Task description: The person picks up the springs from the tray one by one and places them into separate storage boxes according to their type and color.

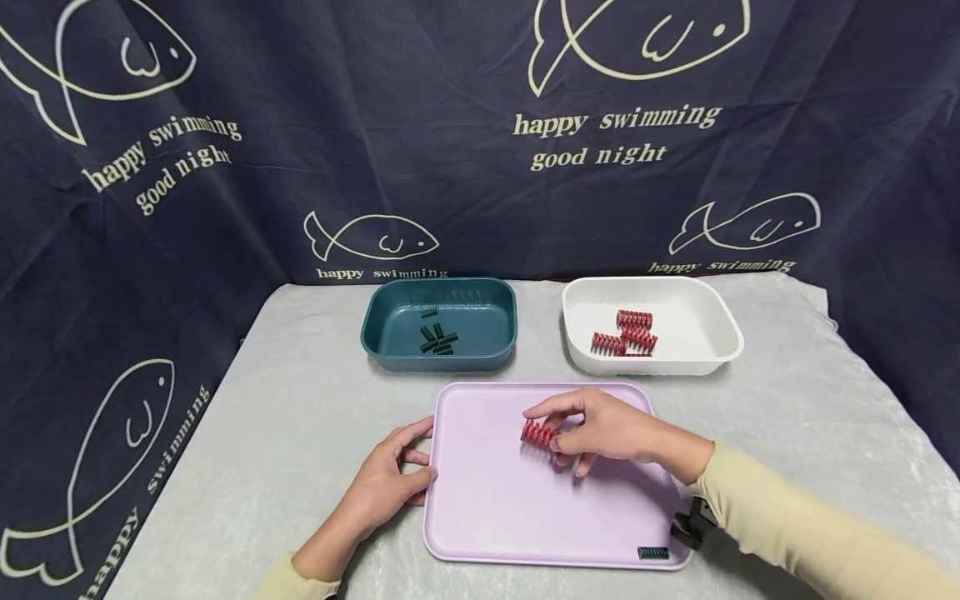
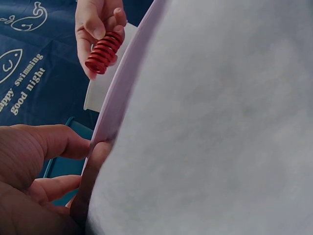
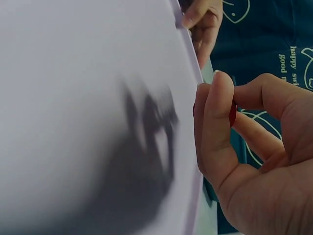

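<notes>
My right hand is above the middle of the lilac tray, pinching a red coil spring between thumb and fingers. In the left wrist view the spring shows its round end; the fingers hide most of it in the right wrist view. My left hand grips the tray's left rim, thumb at the edge and fingers beside it. A short dark coil spring lies in the tray's near right corner, beside the right wrist's black strap.
Behind the tray stand a teal bin with several dark springs and, to its right, a white bin with several red springs. A navy cloth printed with fish hangs behind the grey-covered table.
</notes>
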Available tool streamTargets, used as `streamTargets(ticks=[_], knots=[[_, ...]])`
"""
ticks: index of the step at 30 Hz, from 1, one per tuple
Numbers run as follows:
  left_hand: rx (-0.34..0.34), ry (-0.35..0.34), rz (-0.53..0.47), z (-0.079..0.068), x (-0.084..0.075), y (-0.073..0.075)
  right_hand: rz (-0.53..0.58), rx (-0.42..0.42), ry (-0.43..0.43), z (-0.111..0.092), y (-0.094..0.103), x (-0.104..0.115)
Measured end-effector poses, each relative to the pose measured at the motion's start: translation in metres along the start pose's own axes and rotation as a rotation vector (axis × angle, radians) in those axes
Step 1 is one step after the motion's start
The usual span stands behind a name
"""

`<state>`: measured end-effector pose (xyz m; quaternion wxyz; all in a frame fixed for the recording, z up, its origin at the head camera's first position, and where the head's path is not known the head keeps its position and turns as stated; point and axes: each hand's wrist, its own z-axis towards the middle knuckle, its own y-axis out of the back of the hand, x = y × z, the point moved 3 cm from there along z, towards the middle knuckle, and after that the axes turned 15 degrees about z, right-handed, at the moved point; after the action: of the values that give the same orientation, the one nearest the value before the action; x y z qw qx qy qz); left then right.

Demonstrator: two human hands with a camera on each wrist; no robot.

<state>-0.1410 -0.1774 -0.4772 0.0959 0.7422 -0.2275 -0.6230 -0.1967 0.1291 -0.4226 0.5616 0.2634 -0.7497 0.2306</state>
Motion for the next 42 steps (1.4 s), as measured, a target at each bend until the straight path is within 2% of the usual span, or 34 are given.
streamTargets(ticks=[12,18,33,42], knots=[[0.001,0.004,-0.008,0.0,0.0,0.0,-0.096,-0.04,-0.019,-0.011,0.039,0.035],[0.001,0.009,-0.001,0.0,0.0,0.001,-0.112,-0.053,-0.039,-0.01,0.059,0.05],[-0.005,0.006,0.021,0.001,0.001,0.001,0.0,-0.059,-0.17,0.004,0.114,0.067],[-0.01,0.002,0.021,0.001,0.0,0.001,-0.004,-0.105,-0.213,0.016,0.147,0.068]])
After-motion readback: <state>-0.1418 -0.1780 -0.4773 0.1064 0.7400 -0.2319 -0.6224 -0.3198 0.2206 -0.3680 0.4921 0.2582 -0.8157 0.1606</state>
